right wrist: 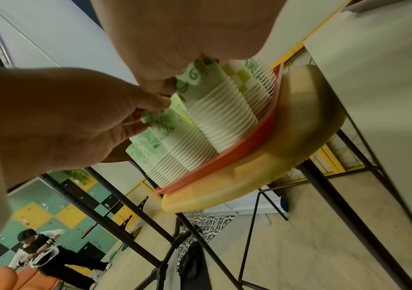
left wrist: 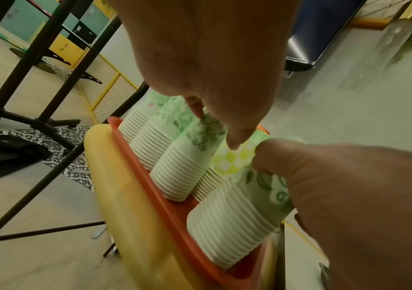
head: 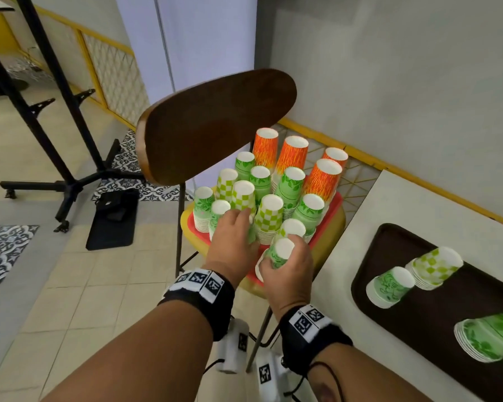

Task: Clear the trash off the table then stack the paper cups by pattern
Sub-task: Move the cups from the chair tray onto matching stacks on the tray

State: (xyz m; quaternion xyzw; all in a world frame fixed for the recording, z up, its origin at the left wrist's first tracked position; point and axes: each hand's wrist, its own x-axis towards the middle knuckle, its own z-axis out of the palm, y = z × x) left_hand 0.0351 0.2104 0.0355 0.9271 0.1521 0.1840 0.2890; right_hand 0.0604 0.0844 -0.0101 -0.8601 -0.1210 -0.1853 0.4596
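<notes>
on the chair seat (head: pixel 333 224), a red tray (head: pixel 330 211) holds upside-down cup stacks in orange, checked and leaf prints. the right hand (head: pixel 288 274) curls its fingers round the near leaf stack (head: pixel 279 252), tilted at the tray's front edge. the left hand (head: pixel 233 236) pinches the top of a floral stack (left wrist: pixel 187 155) just beside it. three stacks lie on a dark tray (head: pixel 413 320) on the table (head: pixel 418 204).

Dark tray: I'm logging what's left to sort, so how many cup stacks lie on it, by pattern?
Green stacks: 2
Checked stack: 1
Total on the dark tray: 3
</notes>
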